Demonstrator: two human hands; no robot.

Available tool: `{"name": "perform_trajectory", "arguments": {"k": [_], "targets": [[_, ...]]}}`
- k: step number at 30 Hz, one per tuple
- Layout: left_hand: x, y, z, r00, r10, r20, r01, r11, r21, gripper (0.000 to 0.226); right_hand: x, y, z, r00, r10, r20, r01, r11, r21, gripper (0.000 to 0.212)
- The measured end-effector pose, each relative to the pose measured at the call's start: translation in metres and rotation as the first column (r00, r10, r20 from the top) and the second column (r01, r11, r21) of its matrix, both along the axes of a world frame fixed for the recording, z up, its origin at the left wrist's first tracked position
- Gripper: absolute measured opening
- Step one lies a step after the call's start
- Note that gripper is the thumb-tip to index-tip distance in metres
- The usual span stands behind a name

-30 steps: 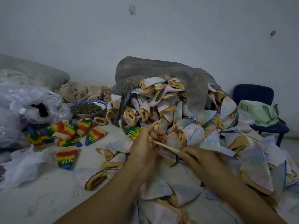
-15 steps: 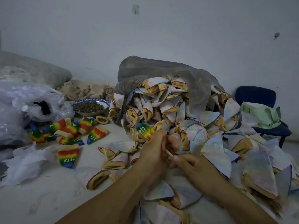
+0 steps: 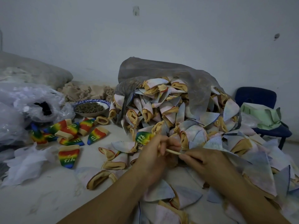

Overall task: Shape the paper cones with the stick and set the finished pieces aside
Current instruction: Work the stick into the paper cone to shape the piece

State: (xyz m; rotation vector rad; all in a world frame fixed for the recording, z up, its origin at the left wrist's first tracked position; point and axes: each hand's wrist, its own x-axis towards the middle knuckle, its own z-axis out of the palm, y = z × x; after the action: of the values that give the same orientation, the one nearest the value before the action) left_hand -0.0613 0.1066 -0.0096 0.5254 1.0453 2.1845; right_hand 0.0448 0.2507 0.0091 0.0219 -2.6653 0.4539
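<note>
My left hand [image 3: 155, 152] grips a rainbow cone [image 3: 143, 137] whose coloured tip pokes out to the upper left of my fingers. A thin wooden stick [image 3: 173, 152] runs from the cone's open end to my right hand [image 3: 205, 160], which pinches its near end. Both hands meet in front of a big heap of pale, inside-out cones [image 3: 174, 113] spilling from a grey mesh bag [image 3: 161, 73]. Several finished rainbow cones [image 3: 69, 131] lie together on the white table at the left.
A blue-rimmed bowl of dark pellets [image 3: 90, 108] stands behind the rainbow pieces. Clear plastic bags [image 3: 24, 107] and white scraps [image 3: 27, 160] fill the left side. A blue chair [image 3: 262, 110] with green fabric stands at the right. Loose pale cones [image 3: 103, 177] lie near my forearms.
The stick was pushed deep into the cone half a second ago and is now drawn partly back out to the right. The rainbow tip has turned and shifted slightly.
</note>
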Motion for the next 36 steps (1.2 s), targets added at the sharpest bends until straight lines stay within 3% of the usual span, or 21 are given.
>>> {"name": "perform_trajectory", "arguments": {"k": [3,6,8,10,13,18,20,23,26,32,36], "targets": [[0.007,0.004,0.001,0.998,-0.019,-0.068,0.018,1.0,-0.018,0.045,-0.003,-0.011,-0.003,1.0,0.019,-0.012,-0.02,0.994,-0.104,0.051],[0.009,0.009,0.004,0.988,0.049,-0.145,-0.059,0.996,-0.064,0.057,-0.007,-0.022,-0.012,0.997,-0.021,-0.077,0.003,0.976,-0.219,0.029],[0.009,0.011,0.005,0.982,0.108,-0.157,-0.122,0.989,-0.079,0.054,-0.009,-0.029,-0.015,0.996,-0.033,-0.083,0.01,0.965,-0.262,0.023],[0.007,0.013,0.005,0.976,0.163,-0.142,-0.175,0.982,-0.074,0.047,-0.01,-0.032,-0.016,0.998,-0.033,-0.056,0.014,0.954,-0.301,0.024],[0.006,0.011,0.001,0.96,0.21,-0.183,-0.229,0.969,-0.088,0.055,-0.009,-0.031,-0.015,0.999,-0.034,-0.019,0.026,0.944,-0.33,0.025],[0.003,0.009,-0.006,0.933,0.291,-0.213,-0.321,0.938,-0.126,0.039,-0.003,-0.015,-0.012,0.998,-0.06,0.009,0.06,0.953,-0.298,0.053],[-0.001,0.009,-0.005,0.931,0.334,-0.145,-0.351,0.93,-0.111,0.037,-0.005,-0.011,-0.017,0.995,-0.103,0.018,0.104,0.958,-0.268,0.039],[0.0,0.008,-0.005,0.928,0.297,-0.228,-0.34,0.922,-0.183,0.04,-0.007,-0.017,-0.02,0.992,-0.126,0.024,0.127,0.943,-0.307,0.027],[0.002,0.008,0.001,0.919,0.238,-0.315,-0.337,0.889,-0.31,0.059,-0.007,-0.022,-0.018,0.991,-0.133,0.03,0.135,0.935,-0.328,0.019],[0.002,0.005,-0.001,0.939,0.086,-0.332,-0.169,0.959,-0.229,0.05,-0.005,-0.025,-0.012,0.998,-0.043,0.039,0.056,0.891,-0.45,0.023],[-0.002,-0.002,0.001,0.897,0.109,-0.429,-0.224,0.947,-0.228,0.052,-0.004,-0.023,-0.015,0.997,-0.062,0.038,0.073,0.856,-0.512,0.026]]}}
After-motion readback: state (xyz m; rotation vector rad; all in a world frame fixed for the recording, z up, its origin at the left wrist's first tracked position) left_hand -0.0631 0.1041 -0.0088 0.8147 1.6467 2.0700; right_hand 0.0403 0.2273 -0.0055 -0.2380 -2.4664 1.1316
